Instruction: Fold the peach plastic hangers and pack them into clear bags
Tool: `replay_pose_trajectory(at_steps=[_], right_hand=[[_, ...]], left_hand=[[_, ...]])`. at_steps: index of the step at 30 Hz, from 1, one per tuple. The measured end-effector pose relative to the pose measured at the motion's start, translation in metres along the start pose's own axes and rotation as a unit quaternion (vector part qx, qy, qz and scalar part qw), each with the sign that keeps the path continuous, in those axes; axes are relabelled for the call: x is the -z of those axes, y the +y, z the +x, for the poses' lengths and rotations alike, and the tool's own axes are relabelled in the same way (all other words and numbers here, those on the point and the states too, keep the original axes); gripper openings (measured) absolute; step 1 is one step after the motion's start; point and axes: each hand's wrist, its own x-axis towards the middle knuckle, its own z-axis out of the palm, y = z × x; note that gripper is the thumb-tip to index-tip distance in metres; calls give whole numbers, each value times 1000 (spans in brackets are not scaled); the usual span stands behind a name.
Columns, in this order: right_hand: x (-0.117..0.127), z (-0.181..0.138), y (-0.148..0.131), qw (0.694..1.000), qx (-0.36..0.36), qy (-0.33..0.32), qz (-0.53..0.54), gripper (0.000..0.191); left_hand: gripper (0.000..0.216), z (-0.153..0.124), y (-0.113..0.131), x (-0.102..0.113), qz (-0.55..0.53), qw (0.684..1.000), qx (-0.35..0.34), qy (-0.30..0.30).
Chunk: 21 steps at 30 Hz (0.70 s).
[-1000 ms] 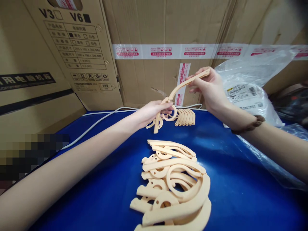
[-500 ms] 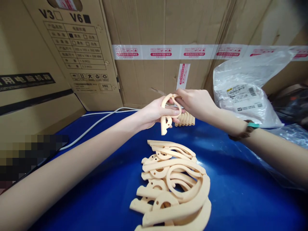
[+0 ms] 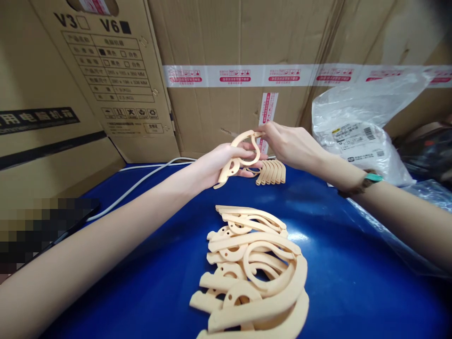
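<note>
My left hand [image 3: 219,162] is closed around a cream plastic folding hanger [image 3: 241,137], raised above the table. The hanger's curved arm arches over my fingers, and its lower end with a small hole tilts down to the left. At the hanger's upper right end, the fingertips of my right hand [image 3: 287,143] pinch it. Behind and just below my hands, a neat row of similar folded hangers [image 3: 273,173] lies side by side. Nearer to me, several more cream hangers [image 3: 261,310] overlap in a loose pile.
The blue table [image 3: 339,282] meets upright cardboard boxes [image 3: 219,37] at the back and left. A white cable [image 3: 134,197] runs along the left side. At the right stand a labelled plastic bag [image 3: 363,141] and clear plastic wrap [image 3: 402,240]. A blurred dark object sits at left.
The held hanger has tilted, its lower end swinging left and up. My right hand has risen slightly, and more of the row behind shows.
</note>
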Motion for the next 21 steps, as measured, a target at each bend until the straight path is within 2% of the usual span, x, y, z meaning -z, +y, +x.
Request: replay_pose_trajectory(at_steps=[4, 9, 16, 19, 21], right_hand=[[8, 1, -2, 999, -11, -27, -44, 31], [12, 3, -10, 991, -38, -99, -83, 31], [14, 8, -18, 984, -72, -161, -29, 29], [17, 9, -17, 979, -68, -190, 14, 27], [17, 10, -15, 973, -52, -220, 40, 26]], left_hand=[[29, -5, 3, -3, -17, 1000, 12, -10], [28, -1, -3, -6, -4, 1000, -16, -12], [29, 7, -11, 2, 69, 997, -32, 20], [31, 8, -12, 3, 91, 995, -23, 18], [31, 7, -13, 4, 142, 990, -17, 17]])
